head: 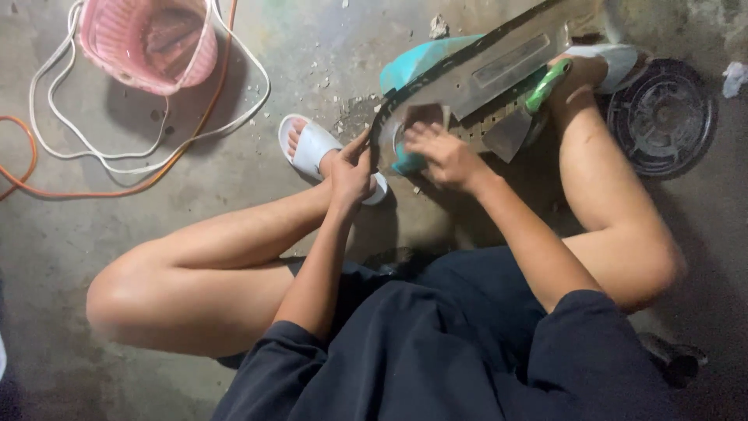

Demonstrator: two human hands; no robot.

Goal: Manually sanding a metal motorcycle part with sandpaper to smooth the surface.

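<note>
I crouch over a long grey metal piece lying aslant on the concrete floor, with a teal part under its near end. My left hand grips the dark curved edge at that near end. My right hand presses down on the same end, fingers bent over a teal bit; what it holds is hidden. A scraper with a green handle and a wide blade lies beside the metal piece, near my right foot.
A pink woven basket stands at the far left, ringed by a white cable and an orange cable. A round dark grille lies at the far right. My white sandals flank the work. Grit is scattered on the floor.
</note>
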